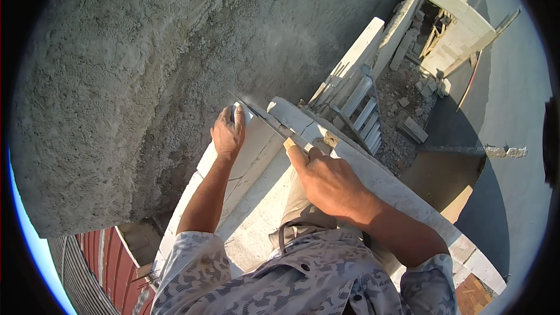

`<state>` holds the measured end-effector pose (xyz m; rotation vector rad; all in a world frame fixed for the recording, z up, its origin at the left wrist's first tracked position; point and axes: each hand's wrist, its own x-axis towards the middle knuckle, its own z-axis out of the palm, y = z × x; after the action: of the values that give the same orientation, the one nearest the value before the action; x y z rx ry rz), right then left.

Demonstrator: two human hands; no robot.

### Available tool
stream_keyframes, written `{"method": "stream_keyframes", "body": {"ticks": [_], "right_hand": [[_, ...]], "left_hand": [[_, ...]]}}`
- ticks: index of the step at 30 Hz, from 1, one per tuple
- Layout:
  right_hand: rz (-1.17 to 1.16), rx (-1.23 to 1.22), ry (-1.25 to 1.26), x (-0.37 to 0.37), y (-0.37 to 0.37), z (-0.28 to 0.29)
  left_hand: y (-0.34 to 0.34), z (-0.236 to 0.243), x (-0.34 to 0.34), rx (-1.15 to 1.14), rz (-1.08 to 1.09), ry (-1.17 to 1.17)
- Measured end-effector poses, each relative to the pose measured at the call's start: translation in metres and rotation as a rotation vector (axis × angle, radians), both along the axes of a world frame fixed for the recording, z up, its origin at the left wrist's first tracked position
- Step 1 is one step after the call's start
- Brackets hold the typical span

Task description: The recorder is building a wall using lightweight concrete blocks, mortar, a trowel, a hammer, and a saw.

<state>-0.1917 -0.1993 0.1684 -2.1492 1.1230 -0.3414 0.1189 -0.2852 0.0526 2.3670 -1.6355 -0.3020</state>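
Note:
My right hand (329, 181) is closed around the wooden handle of a handsaw (263, 115). The thin blade points up and to the left, and its tip reaches past the fingers of my other hand. Pale dust hangs near the blade. My left hand (228, 133) grips the end of a white block (248, 118), close beside the saw. That block lies by the rough grey wall, at the top of a row of white blocks (233, 160). How deep the blade sits in the block cannot be made out.
A rough grey wall (128, 81) rises in front and to the left. White block walls (402, 189) run along my right side. Beyond them are a metal ladder (363, 114), rubble (402, 102) and a lower level. A red metal roof (99, 256) shows at lower left.

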Motion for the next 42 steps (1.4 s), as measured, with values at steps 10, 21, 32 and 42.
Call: {"method": "stream_keyframes", "body": {"ticks": [10, 21, 32, 42], "right_hand": [[-0.148, 0.03, -0.017, 0.001, 0.026, 0.012], [-0.347, 0.042, -0.167, -0.031, 0.058, 0.024], [-0.229, 0.059, -0.179, -0.051, 0.036, 0.047], [-0.086, 0.106, -0.118, -0.036, 0.0, 0.047]], "left_hand": [[0.001, 0.013, -0.017, -0.067, -0.007, -0.028], [0.006, 0.017, -0.006, -0.023, 0.02, -0.03], [0.003, 0.012, -0.01, -0.033, 0.017, -0.039], [0.004, 0.016, -0.001, -0.046, 0.018, -0.036]]}}
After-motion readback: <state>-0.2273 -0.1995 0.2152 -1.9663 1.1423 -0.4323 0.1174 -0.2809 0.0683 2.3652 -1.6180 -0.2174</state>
